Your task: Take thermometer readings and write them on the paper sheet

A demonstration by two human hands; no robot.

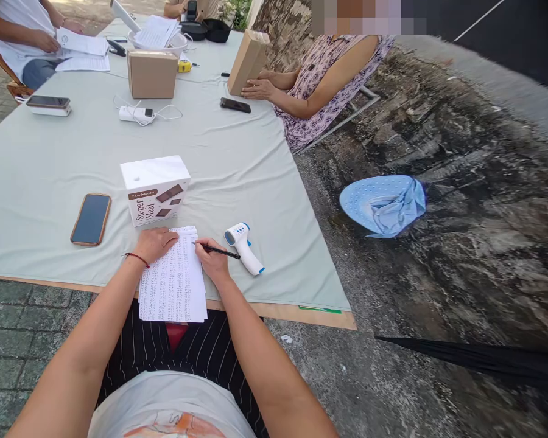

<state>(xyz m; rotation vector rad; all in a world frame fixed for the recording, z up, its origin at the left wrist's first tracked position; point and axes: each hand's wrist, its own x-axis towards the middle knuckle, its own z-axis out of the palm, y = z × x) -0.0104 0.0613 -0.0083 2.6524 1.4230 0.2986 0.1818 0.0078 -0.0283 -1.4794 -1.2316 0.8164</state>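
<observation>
A stack of printed sheets (173, 286) covered in small rows of marks lies at the table's front edge, its lower end jutting past the edge over my lap. My left hand (155, 246) rests flat on the top left of the sheets. In my right hand (212, 261) is a slim black pen (223, 250), its tip at the paper's upper right. Just behind the sheets stands a white box (155, 188) with brown print. To the right lies a white and blue infrared thermometer (245, 248); to the left, a smartphone (91, 219) in a brown case.
Farther back on the cloth-covered table (237, 158) are a brown carton (151, 74), a white device with a cable (137, 114) and a black phone (235, 105). A person at right holds another carton (247, 61). A blue hat (383, 205) is beyond the right edge.
</observation>
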